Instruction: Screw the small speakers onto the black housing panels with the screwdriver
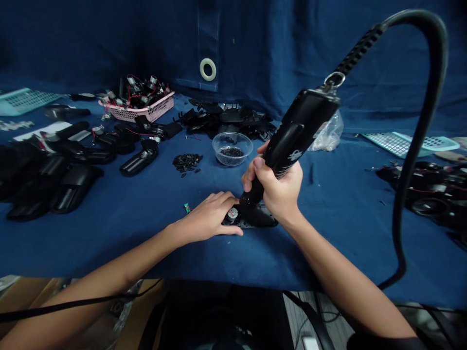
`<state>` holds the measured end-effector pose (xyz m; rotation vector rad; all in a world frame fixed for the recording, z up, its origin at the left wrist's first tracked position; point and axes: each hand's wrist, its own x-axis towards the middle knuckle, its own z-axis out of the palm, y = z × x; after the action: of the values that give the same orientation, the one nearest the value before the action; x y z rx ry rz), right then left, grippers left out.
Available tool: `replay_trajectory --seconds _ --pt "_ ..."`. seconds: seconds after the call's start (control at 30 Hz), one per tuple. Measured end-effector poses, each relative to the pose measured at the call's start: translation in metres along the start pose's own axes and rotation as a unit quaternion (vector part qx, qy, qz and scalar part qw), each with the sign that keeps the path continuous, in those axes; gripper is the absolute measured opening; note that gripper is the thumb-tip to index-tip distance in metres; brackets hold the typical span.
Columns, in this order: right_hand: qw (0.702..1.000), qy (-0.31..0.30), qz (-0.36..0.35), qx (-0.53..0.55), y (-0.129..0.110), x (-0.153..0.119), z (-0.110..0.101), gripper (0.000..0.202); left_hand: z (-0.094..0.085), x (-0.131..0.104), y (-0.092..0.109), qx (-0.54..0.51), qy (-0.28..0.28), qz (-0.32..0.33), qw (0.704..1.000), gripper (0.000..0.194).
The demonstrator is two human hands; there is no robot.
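Note:
My right hand (279,187) is wrapped around a black electric screwdriver (299,129), which is tilted with its cord end up to the right. The tool's nose points down at a black plastic housing (260,216) lying on the blue cloth. A round silver motor (232,214) shows at the housing's left part. My left hand (209,216) lies over the housing's left end, fingers around it and thumb along the near side, holding it down. The screwdriver's tip is hidden. Beside my left hand sits a small green circuit board (187,208).
A clear bowl of small dark screws (232,149) and a pile of small black parts (187,163) stand beyond my hands. Black housings (76,187) fill the left, a pink basket (146,111) the back. The screwdriver's thick cord (419,141) loops down on the right.

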<state>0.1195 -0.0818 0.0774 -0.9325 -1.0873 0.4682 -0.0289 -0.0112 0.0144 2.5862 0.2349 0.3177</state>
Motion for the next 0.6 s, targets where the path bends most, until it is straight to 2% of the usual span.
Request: replay_trajectory --seconds 0.37,0.5,0.6 --pt "0.999 0.028 0.005 0.031 0.0062 0.0046 -0.0049 0.017 0.0008 -0.0005 0.0003 -0.020 0.014 0.004 1.000 0.059" --pt "1.000 0.020 0.009 0.016 0.0058 0.0025 -0.0032 0.020 0.0018 -0.0005 -0.0014 -0.015 0.015 0.001 1.000 0.059" --pt "1.000 -0.010 0.012 -0.010 0.0009 -0.0027 0.0015 0.022 0.0027 -0.0009 -0.0030 -0.003 0.012 0.000 1.000 0.061"
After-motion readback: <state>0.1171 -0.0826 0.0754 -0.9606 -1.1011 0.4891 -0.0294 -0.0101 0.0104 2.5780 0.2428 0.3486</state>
